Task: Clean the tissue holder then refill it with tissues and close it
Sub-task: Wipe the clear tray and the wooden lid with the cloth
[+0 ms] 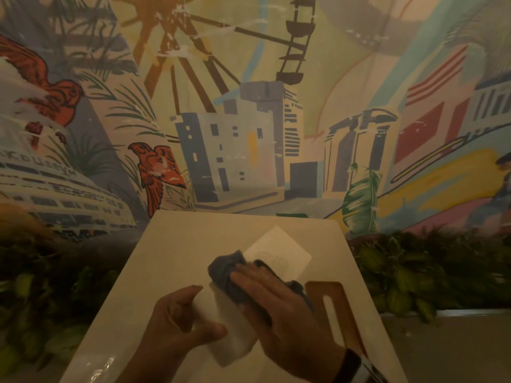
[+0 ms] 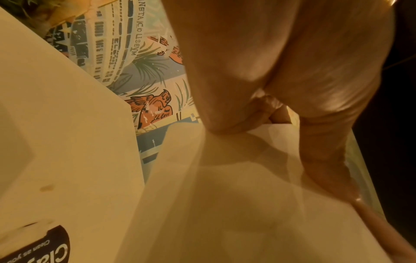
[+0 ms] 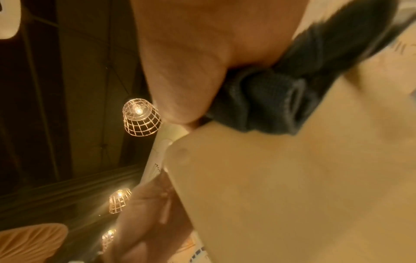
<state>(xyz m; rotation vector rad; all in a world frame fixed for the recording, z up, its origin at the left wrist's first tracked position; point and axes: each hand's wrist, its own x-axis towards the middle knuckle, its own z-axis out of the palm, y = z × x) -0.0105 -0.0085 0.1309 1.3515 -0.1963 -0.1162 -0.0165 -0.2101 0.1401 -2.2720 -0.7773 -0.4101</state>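
On the pale table [image 1: 171,244] a white tissue holder [image 1: 232,338] lies tilted, without its lid. My left hand [image 1: 177,319] grips its left side, thumb in front and fingers curled behind. My right hand [image 1: 265,294] lies flat on a bunched dark grey cloth [image 1: 224,269] and presses it onto the holder's top. In the right wrist view the cloth [image 3: 270,99] is folded under my palm against the holder [image 3: 292,195]. The left wrist view shows my left hand [image 2: 281,71] against the holder's pale wall [image 2: 225,204].
A wooden lid [image 1: 334,308] with a long slot lies on the table just right of my right hand. A white flat tissue pack [image 1: 279,252] lies behind the cloth. A painted mural wall rises behind, with leafy plants [image 1: 414,272] either side. Wire lamps [image 3: 140,117] hang overhead.
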